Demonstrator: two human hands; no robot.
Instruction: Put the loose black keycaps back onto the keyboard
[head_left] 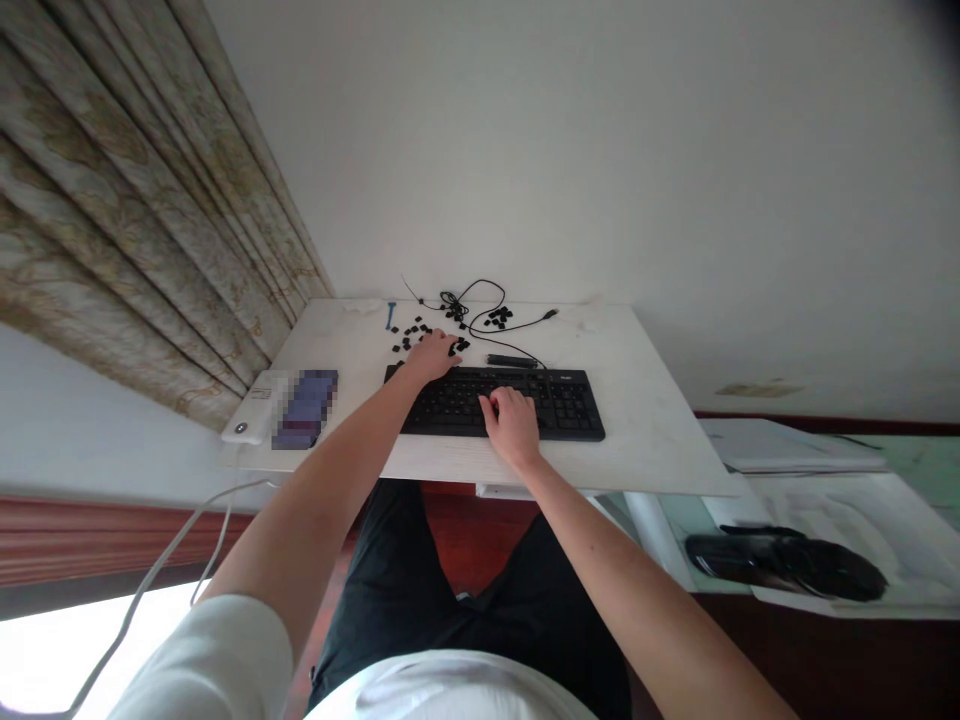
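A black keyboard [465,400] lies on the white desk near its front edge. Loose black keycaps [396,348] are scattered behind it. My left hand [435,354] reaches over the keyboard's back edge among these keycaps. Its thumb and forefinger are apart, with dark keycaps [463,344] at their tips. My right hand [514,420] rests on the keyboard's middle, fingers bent down onto the keys and thumb out to the side. Whether anything lies under its fingertips is hidden. Behind the keyboard is a long black bar-shaped piece [512,361], perhaps a spacebar.
A black cable [480,283] coils at the back of the desk [637,440], near another keycap cluster [498,318]. A slim blue tool [391,316] lies back left. A white box [251,410] and a blurred purple item [306,408] sit at left. Curtains [150,200] hang there.
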